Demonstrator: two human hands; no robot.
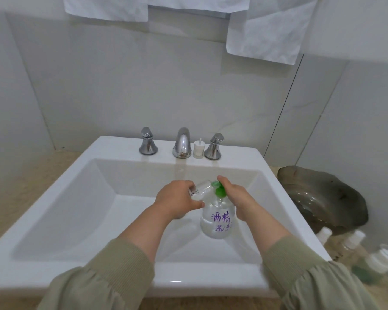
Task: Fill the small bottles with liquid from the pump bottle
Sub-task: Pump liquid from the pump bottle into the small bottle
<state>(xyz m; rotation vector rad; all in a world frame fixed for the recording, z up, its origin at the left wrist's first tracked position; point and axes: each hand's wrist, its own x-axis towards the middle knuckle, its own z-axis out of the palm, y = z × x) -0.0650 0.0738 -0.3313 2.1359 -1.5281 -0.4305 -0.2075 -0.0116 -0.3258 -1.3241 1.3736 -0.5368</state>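
Observation:
A clear pump bottle (217,220) with purple handwriting and a green pump head (220,190) is held over the white sink (61,198). My right hand (238,198) grips its neck and shoulder, with a finger on the green pump. My left hand (177,198) holds a small clear bottle (201,189) tilted on its side, its mouth at the green nozzle. A small white cap with a tube (199,149) stands on the sink ledge between the faucet and the right handle.
A chrome faucet (182,143) and two handles (147,142) (214,147) line the sink's back ledge. Several small white-capped bottles (354,241) lie on the counter at the right, below a dark shell-shaped dish (323,198). White towels (267,30) hang above.

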